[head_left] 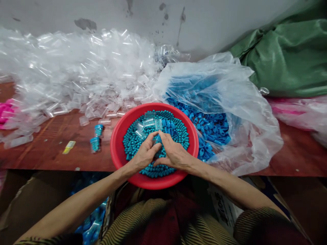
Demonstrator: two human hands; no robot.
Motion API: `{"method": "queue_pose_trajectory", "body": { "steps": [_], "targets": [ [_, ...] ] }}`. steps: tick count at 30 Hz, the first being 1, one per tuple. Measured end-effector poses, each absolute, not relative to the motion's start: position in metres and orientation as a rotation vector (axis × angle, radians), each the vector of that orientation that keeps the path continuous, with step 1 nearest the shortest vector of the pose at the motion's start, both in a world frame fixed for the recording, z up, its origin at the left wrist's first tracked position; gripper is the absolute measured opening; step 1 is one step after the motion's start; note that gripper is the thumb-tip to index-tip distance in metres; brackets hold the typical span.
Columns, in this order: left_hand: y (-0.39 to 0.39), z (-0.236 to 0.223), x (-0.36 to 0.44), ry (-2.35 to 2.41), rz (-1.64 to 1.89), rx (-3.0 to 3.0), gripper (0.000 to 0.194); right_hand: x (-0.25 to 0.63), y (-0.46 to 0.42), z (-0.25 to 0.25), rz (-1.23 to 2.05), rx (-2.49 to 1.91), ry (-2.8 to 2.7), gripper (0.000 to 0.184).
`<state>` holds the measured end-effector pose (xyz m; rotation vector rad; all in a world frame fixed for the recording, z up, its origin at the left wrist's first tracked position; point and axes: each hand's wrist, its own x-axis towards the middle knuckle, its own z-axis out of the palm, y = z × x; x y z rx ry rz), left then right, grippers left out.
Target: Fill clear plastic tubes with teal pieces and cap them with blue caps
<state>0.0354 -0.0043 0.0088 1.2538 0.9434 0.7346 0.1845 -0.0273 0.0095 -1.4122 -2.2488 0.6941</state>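
Observation:
A red bowl point(120, 132) full of small teal beads point(133, 143) sits at the table's near edge, partly over my lap. A few clear plastic tubes point(149, 121) and blue caps point(170, 124) lie on the beads. My left hand point(145, 153) and my right hand point(173, 153) meet over the bowl's middle. Their fingers are closed together around a small clear tube with a blue cap point(157, 139), mostly hidden between them.
A big heap of clear tubes point(76, 75) covers the table's left and back. A clear bag of blue caps point(212, 119) lies right of the bowl. Two filled capped tubes point(96, 137) stand left of it. Green sack point(286, 54) at far right; pink items point(6, 112) at left edge.

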Motion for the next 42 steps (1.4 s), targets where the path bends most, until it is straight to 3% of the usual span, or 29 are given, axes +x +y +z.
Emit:
{"method": "queue_pose_trajectory", "body": {
  "steps": [14,22,29,38,42],
  "targets": [
    [-0.016,0.012,0.045,0.975,0.954,1.212,0.019,0.168,-0.031,0.006,0.236,-1.422,-2.313,0.083],
    [-0.012,0.006,0.040,1.046,0.928,1.170,0.023,0.165,-0.028,0.006,0.484,-1.481,-2.276,0.088],
    [-0.007,0.002,0.029,0.908,0.824,0.902,0.046,0.179,-0.024,0.009,0.971,-1.251,-2.160,0.118],
    [0.007,0.032,-0.037,1.133,0.978,0.980,0.039,0.196,-0.014,0.007,0.836,-1.339,-2.126,0.081],
    [-0.002,0.030,-0.034,1.155,0.961,0.947,0.039,0.174,-0.012,0.018,0.737,-1.290,-2.317,0.097]
  ]
}}
